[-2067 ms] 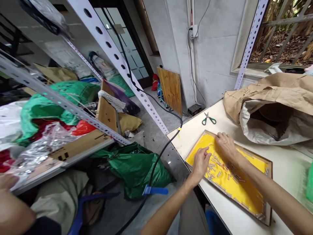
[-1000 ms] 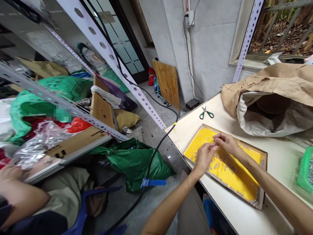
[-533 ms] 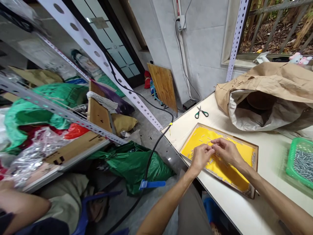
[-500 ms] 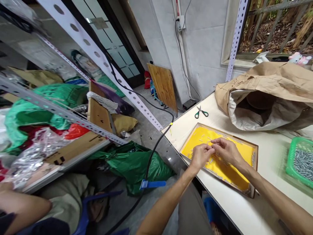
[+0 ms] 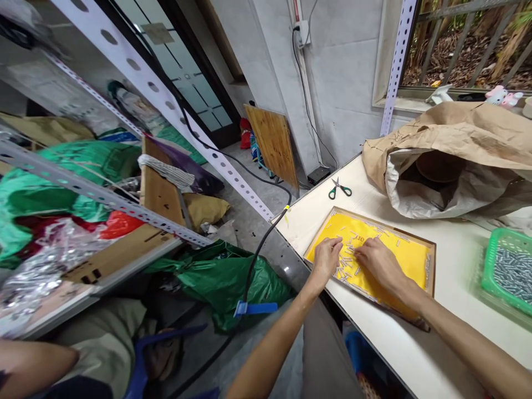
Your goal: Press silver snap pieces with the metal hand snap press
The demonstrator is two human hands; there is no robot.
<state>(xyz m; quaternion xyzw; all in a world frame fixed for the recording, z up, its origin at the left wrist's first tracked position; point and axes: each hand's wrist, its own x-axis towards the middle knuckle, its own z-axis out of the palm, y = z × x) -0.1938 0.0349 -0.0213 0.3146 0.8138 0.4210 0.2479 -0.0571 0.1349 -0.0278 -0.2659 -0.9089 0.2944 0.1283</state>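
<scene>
A shallow wooden-edged tray (image 5: 433, 271) with a yellow lining lies on the white table. Small silvery metal pins (image 5: 343, 268) are scattered across the yellow, most thickly between my hands. Over the tray's left side, my left hand (image 5: 326, 260) is closed, thumb against curled fingers; what it holds, if anything, is too small to make out. My right hand (image 5: 380, 265) reaches down to the middle of the lining, its fingertips pinched together among the pins. Whether a pin is between them cannot be seen. The two hands are apart.
Green-handled scissors (image 5: 339, 189) lie behind the tray. A large open paper sack (image 5: 457, 127) stands at the back right, and a green basket (image 5: 490, 266) of metal pieces is on the right. A black cable (image 5: 260, 257) hangs past the table's left corner. Another person's arm (image 5: 35, 360) shows lower left.
My hands were together above the tray and have moved apart, the right one going down to the lining. More loose pins are visible between them now.
</scene>
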